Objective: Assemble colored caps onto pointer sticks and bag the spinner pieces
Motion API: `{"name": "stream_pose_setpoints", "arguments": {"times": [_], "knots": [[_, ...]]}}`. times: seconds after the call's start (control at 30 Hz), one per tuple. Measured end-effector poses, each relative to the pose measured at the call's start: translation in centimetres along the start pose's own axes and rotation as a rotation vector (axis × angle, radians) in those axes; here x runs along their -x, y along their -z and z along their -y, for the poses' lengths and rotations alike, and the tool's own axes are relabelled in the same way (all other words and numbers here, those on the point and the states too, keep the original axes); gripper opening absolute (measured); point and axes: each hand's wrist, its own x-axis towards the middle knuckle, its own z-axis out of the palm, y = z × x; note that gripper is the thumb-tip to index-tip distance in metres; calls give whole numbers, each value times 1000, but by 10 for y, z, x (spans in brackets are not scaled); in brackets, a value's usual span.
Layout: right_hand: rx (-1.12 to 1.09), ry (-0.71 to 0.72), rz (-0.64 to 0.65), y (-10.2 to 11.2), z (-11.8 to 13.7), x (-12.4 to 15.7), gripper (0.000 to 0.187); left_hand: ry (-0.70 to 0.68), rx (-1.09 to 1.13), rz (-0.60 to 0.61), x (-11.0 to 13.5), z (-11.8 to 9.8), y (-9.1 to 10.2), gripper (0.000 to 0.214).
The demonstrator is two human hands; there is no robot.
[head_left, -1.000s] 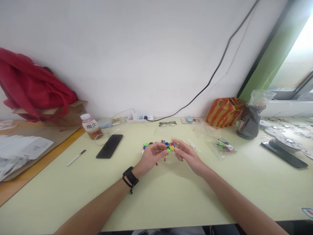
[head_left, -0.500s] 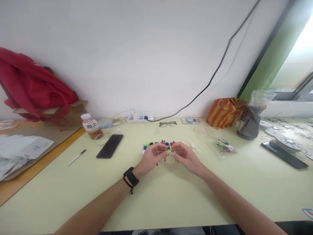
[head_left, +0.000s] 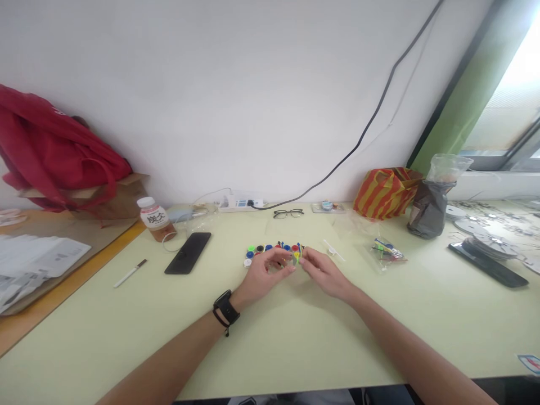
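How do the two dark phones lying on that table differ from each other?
The black phone near the bottle lies on the person's left, angled away from the camera, next to a drink bottle. The dark phone at the far right looks longer and narrower in this view, lies more crosswise, and sits beside flat grey discs. Both lie flat on the pale green table, screens dark, apart from both hands.

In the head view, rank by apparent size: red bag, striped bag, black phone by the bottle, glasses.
1. red bag
2. striped bag
3. black phone
4. glasses
Glasses lie farther back, which shrinks them.
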Motion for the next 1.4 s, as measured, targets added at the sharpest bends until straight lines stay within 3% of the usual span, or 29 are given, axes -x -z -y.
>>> {"name": "stream_pose_setpoints", "arguments": {"times": [0.1, 0.2, 0.3, 0.4, 0.57, 0.87, 1.0, 1.17, 1.27, 1.4], "knots": [[298, -4, -207, 22, -9, -3, 25, -79, -276, -77, 0, 1, 3, 18], [607, -70, -302, 44, -21, -6, 22, -187, -462, -75, 0, 2, 7, 11], [898, -165, -160, 52, -30, -5, 23, -235, -537, -24, 0, 5, 9, 13], [1038, -192, -8, 50, -35, -3, 26, -264, -586, 22, 1, 6, 10, 16], [1175, -211, 9, 42, -39, -4, 27, -303, -653, 97, 2, 3, 10, 16], [1192, -266, -131, 56, -53, -7, 14, -291, -685, 139, 4, 3, 9, 25], [1041, -100, -246, 56, -50, -7, 8, -281, -706, 149, 5, 1, 8, 39], [832, 116, -70, 32, -38, -6, 7, -278, -728, 207, 7, 1, 7, 51], [834, 130, 4, 22, -37, -6, 13, -267, -759, 206, 7, 2, 6, 51], [831, 116, -1, 21, -41, -7, 15, -253, -775, 215, 7, 2, 6, 49]]}}
